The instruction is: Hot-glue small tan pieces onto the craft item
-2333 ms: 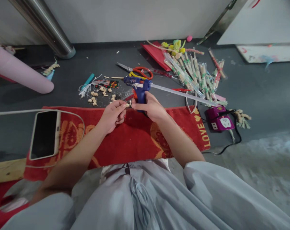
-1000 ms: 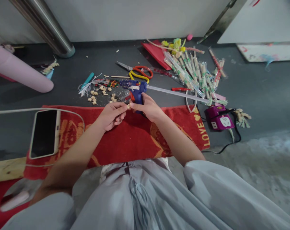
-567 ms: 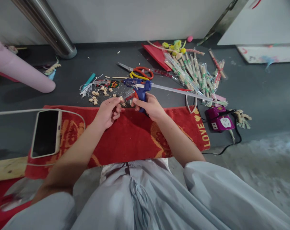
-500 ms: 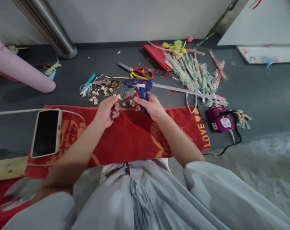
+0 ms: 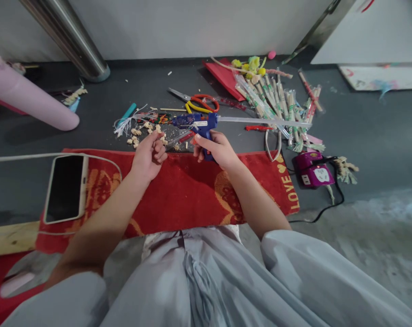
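Right hand (image 5: 216,149) grips the blue glue gun (image 5: 199,125) by its handle, nozzle pointing left over the floor just past the red mat (image 5: 188,190); left hand (image 5: 147,154) curled, fingertips pinching a small bit, can't tell what; to glue well, keep the nozzle low, steady, close to the bit, fingers off the tip; versus earlier, the hands have drifted apart, left hand moved toward the wood chips (image 5: 137,132).

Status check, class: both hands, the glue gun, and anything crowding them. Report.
Right hand gripping blue glue gun. Left hand curled beside small wooden bits; contents hidden. Scissors just beyond the gun.
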Demonstrator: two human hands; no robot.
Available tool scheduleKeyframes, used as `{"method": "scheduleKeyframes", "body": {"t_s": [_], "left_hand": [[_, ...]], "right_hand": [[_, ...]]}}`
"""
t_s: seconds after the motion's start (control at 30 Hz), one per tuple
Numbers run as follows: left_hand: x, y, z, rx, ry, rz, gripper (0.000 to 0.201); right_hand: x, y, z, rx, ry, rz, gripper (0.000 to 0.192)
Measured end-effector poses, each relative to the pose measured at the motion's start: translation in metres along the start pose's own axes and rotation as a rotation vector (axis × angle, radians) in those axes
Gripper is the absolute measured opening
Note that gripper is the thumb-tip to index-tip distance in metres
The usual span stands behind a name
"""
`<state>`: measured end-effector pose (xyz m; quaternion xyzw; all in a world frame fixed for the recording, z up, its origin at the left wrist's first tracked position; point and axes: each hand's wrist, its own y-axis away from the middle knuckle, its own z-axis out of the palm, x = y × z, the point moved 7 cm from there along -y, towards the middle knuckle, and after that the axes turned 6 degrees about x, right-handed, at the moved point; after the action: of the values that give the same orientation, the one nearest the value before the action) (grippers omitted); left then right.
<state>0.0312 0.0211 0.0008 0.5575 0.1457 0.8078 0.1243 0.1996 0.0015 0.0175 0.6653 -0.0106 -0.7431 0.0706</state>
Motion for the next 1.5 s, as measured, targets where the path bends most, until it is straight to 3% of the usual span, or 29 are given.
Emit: {"method": "scheduleKeyframes", "body": {"t_s": [0.33, 0.63, 1.5], "left_hand": [[0.002, 0.005, 0.001, 0.047, -0.001, -0.011, 0.016], [0.005, 0.006, 0.002, -0.011, 0.026, 0.04, 0.016], [0.0, 0.002, 0.001, -0.021, 0.112, 0.018, 0.011]], "right_hand": [[-0.009, 0.007, -0.001, -0.027, -0.067, 0.062, 0.045], [-0.011, 0.01, 0.003, -0.107, -0.055, 0.074, 0.041], [-0.01, 0.01, 0.003, -0.112, 0.022, 0.078, 0.036]]}}
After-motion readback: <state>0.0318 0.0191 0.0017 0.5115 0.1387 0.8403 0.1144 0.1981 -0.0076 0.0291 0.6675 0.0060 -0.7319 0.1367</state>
